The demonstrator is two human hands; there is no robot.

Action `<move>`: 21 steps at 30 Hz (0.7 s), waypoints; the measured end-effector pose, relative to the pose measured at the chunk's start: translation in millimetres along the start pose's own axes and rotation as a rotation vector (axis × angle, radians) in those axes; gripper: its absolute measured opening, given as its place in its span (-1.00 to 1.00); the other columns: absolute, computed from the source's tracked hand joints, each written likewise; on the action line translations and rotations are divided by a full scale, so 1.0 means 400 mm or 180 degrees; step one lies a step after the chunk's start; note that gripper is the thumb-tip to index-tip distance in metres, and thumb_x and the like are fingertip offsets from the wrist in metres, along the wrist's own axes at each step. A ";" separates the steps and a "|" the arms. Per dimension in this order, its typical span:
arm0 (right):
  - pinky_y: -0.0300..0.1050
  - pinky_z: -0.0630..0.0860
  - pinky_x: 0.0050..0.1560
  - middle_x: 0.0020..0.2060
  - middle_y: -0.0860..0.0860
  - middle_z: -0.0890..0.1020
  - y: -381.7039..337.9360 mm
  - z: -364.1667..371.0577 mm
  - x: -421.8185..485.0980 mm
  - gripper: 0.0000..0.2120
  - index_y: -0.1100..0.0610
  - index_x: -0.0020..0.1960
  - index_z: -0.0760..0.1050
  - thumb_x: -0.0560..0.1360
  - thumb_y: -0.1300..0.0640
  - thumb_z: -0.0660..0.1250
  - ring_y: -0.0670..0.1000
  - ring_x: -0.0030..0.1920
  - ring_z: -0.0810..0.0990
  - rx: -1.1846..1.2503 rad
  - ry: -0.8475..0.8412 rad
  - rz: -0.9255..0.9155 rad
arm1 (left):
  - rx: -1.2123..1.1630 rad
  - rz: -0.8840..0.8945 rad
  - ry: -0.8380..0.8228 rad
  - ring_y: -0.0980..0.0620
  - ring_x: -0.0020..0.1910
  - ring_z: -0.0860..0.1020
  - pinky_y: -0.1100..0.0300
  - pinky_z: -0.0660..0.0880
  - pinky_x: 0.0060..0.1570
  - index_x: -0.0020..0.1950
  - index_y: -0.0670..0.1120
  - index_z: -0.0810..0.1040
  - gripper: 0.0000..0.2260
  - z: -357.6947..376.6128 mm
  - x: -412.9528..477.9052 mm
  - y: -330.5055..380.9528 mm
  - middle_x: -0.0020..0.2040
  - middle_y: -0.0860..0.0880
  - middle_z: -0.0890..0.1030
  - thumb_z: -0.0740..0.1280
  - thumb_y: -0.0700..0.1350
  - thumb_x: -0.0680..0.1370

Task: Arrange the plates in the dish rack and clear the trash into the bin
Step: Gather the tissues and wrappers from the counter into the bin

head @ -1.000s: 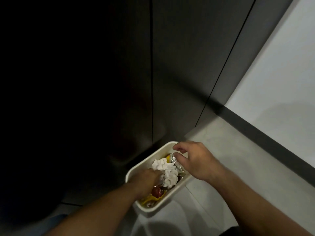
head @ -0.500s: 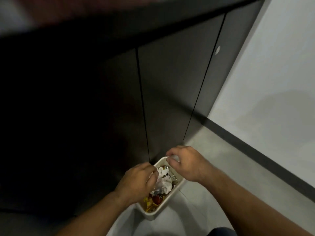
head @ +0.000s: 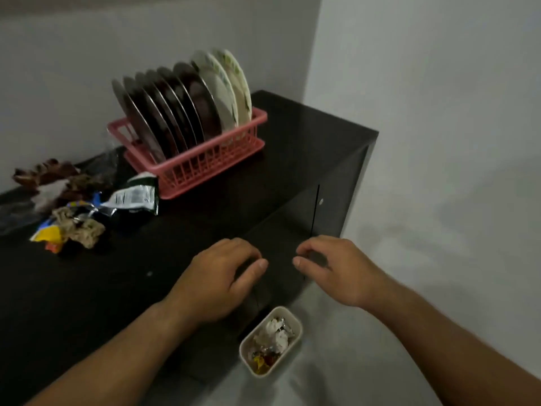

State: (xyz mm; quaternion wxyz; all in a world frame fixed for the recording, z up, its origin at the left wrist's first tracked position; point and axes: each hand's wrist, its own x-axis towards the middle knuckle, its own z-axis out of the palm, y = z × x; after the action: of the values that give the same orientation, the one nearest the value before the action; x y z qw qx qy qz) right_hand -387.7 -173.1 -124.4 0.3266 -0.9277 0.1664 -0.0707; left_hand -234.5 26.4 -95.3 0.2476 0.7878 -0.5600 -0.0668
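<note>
Dark cabinet [head: 292, 136] spans the view beneath the left fingers [head: 243, 250]. Pink dish rack [head: 205, 168], beyond both sets of fingertips, holds the plates [head: 187, 106] upright in a row. Crumpled wrappers [head: 87, 206] lie well left of those fingers. The left hand [head: 216, 276] and right hand [head: 336, 268] hover, fingers loosely curled, holding nothing. The bin [head: 294, 319], part-filled with trash, stands on the floor below the fingers, between the forearms.

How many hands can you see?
2. The left hand hovers over the front edge of the dark cabinet; the right hand is beside it. Both are empty.
</note>
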 end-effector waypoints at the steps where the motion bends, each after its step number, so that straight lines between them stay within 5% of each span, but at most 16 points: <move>1: -0.33 0.40 -0.08 -0.06 -0.28 0.51 -0.024 -0.035 -0.002 -0.75 -0.16 0.14 0.53 0.55 -0.22 0.25 -0.27 -0.02 0.50 0.0011 0.0067 -0.0053 | 0.0005 -0.0004 0.0067 0.28 0.00 0.50 0.20 0.52 -0.03 0.05 0.18 0.54 -0.66 -0.038 0.004 0.016 -0.04 0.26 0.54 0.07 0.30 0.54; 11: -0.35 0.36 -0.10 -0.07 -0.27 0.51 -0.140 -0.142 0.026 -0.92 -0.25 0.02 0.47 0.56 -0.19 0.27 -0.28 -0.04 0.49 -0.0202 0.0208 -0.0286 | 0.0053 -0.0119 0.0360 0.33 0.02 0.49 0.24 0.52 -0.03 0.04 0.20 0.54 -0.49 -0.162 -0.035 0.023 -0.03 0.30 0.52 -0.03 0.45 0.47; 21: -0.37 0.41 -0.04 0.00 -0.23 0.52 -0.320 -0.098 0.132 -0.82 -0.11 0.13 0.55 0.56 -0.11 0.30 -0.26 0.01 0.50 -0.0334 0.0413 -0.0362 | 0.0005 0.0192 0.0582 0.26 -0.01 0.51 0.23 0.49 -0.03 0.00 0.16 0.56 -0.68 -0.293 -0.060 -0.133 -0.06 0.26 0.53 0.11 0.30 0.55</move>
State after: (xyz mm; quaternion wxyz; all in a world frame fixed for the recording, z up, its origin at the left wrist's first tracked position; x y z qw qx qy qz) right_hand -314.1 -121.1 -12.2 0.2615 -0.9450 0.1377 -0.1401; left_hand -153.4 98.7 -22.5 0.2990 0.7735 -0.5586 0.0133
